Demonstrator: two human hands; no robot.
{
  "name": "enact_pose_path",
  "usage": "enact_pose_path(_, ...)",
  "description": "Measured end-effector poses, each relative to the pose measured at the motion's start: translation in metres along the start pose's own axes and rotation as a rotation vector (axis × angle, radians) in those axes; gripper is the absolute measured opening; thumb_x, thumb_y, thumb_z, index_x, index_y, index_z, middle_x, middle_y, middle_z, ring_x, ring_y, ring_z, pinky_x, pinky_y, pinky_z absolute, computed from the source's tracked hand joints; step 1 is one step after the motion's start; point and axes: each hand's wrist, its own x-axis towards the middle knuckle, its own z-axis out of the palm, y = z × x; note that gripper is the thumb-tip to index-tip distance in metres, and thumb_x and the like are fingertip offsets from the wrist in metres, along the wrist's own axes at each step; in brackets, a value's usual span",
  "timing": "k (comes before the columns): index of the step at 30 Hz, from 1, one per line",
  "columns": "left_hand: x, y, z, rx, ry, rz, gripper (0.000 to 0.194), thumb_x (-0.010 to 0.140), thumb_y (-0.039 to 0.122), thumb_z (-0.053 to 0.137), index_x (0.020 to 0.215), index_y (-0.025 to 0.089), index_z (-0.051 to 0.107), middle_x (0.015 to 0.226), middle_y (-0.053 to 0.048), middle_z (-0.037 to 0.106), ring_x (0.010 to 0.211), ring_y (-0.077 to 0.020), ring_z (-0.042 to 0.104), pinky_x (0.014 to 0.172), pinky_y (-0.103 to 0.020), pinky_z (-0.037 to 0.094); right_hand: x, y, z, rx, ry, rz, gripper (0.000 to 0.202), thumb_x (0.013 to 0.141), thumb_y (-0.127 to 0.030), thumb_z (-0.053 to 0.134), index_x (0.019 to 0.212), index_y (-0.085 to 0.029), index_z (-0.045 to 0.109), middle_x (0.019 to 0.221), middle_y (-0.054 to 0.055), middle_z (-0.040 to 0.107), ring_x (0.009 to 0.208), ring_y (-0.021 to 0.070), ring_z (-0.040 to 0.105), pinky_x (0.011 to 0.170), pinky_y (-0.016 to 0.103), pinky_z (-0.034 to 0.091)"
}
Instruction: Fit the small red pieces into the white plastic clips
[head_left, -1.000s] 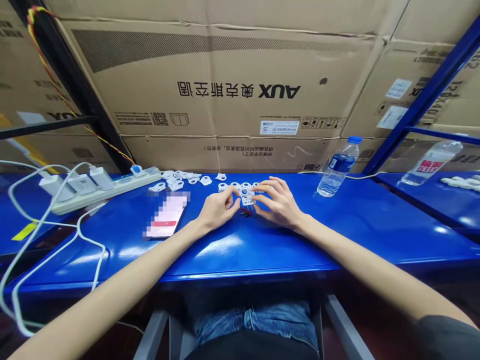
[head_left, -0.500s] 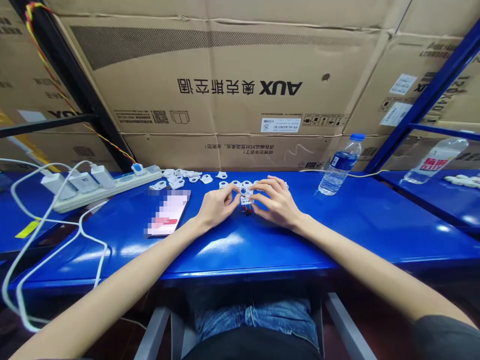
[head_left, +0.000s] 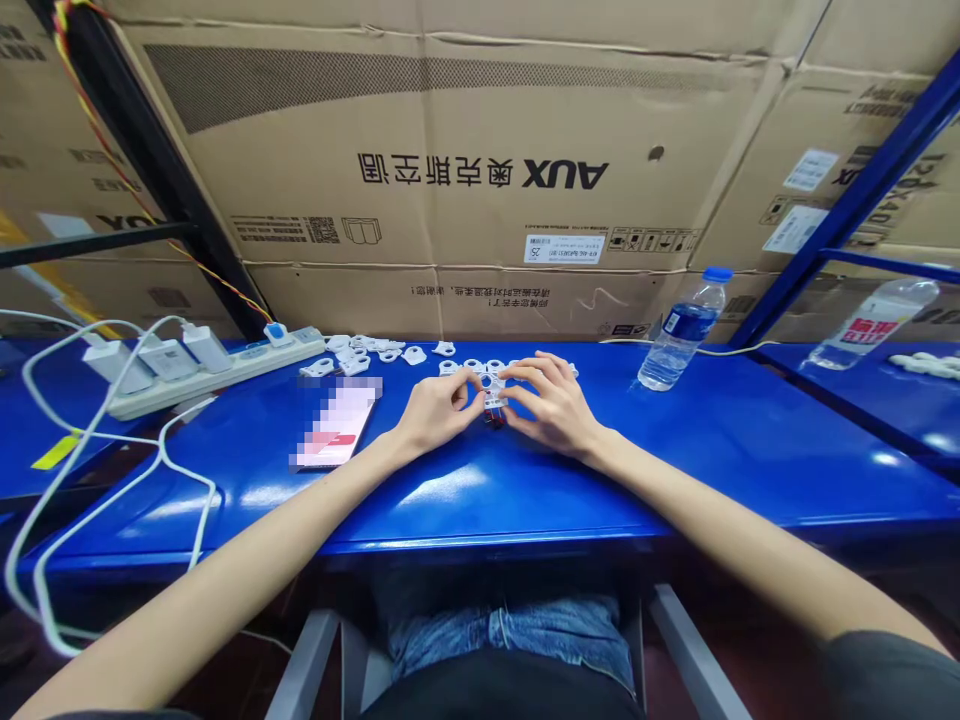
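Observation:
Between my hands is a small white plastic part with a ring-shaped top, and short dark and red wire ends show beneath it. My left hand pinches the part's left side with thumb and forefinger. From the right, my right hand grips the same part, its fingers curved over and the thumb below. Fingertips hide some of it. Just behind the hands lie several similar white ring-shaped parts, partly covered by my right hand. More loose white parts are heaped to the left at the back.
A phone lies left of my left hand. Further left, a white power strip holds chargers with looping white cables. A water bottle stands to the right on the blue table. Cardboard boxes rise behind.
My left finger and thumb have shifted slightly at the part, and its ring top appears a little lower or more tilted. My right hand has stayed almost the same.

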Motion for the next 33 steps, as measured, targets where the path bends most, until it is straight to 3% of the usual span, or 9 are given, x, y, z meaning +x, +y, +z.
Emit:
enact_pose_path(14, 0.001, 0.000, 0.001, -0.125, -0.030, -0.029, 0.012, 0.091, 0.030, 0.063, 0.088, 0.019, 0.065, 0.053, 0.010, 0.044, 0.048, -0.0075, 0.041, 0.056, -0.022, 0.034, -0.002, 0.013, 0.007, -0.027, -0.031, 0.075, 0.011, 0.099, -0.030, 0.065, 0.100, -0.026, 0.075, 0.125, 0.006, 0.075, 0.119, 0.0275, 0.062, 0.109, 0.050, 0.045)
enact_pose_path(23, -0.002, 0.000, -0.003, -0.049, -0.345, -0.052, 0.015, 0.092, 0.032, 0.062, 0.089, 0.019, 0.069, 0.059, 0.008, 0.049, 0.055, -0.0092, 0.045, 0.062, -0.024, 0.033, -0.004, 0.025, 0.005, -0.034, -0.069, 0.173, 0.010, 0.099, -0.030, 0.065, 0.102, -0.024, 0.073, 0.127, 0.007, 0.073, 0.119, 0.0273, 0.058, 0.103, 0.045, 0.044)
enact_pose_path(33, -0.002, 0.003, -0.006, 0.013, -0.384, -0.046, 0.016, 0.092, 0.032, 0.061, 0.092, 0.019, 0.072, 0.062, 0.006, 0.053, 0.058, -0.0104, 0.050, 0.063, -0.025, 0.033, -0.001, 0.018, 0.003, 0.014, -0.102, 0.215, 0.013, 0.100, -0.030, 0.063, 0.104, -0.024, 0.074, 0.129, 0.008, 0.072, 0.121, 0.0276, 0.058, 0.105, 0.045, 0.044)
